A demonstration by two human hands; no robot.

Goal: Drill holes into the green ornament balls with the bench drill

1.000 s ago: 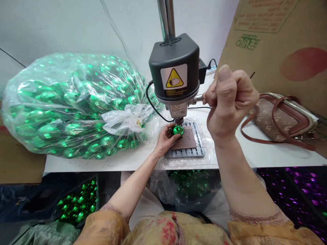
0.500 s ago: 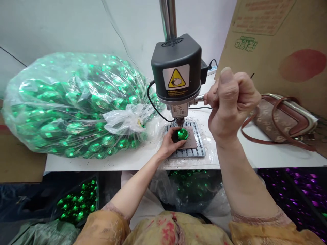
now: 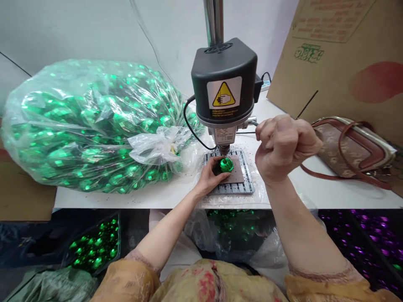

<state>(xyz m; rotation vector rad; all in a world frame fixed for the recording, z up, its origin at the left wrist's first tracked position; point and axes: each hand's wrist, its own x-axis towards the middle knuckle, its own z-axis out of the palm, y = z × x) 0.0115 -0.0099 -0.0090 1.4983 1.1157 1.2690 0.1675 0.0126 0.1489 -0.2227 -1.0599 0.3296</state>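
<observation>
A black-headed bench drill press (image 3: 224,79) stands on the white table. Beneath its chuck (image 3: 224,149), a shiny green ball (image 3: 226,165) rests on a brown board (image 3: 238,170) over the slotted metal base (image 3: 251,184). My left hand (image 3: 210,176) grips the ball from its left side, thumb in front and fingers behind. The drill tip appears to meet the top of the ball. My right hand (image 3: 285,144) is closed around the press's feed lever (image 3: 252,121), right of the drill head; most of the lever is hidden inside the fist.
A tied clear bag of green balls (image 3: 94,130) fills the table's left side. At right are a handbag (image 3: 349,147) and a large cardboard box (image 3: 340,54). Below the table edge sit green balls in a tray (image 3: 97,243) and purple balls (image 3: 374,235). Dark shavings surround the base.
My right hand has come down, turning the feed lever with it. My left hand keeps the ball in place under the chuck. The whole view has shifted slightly.
</observation>
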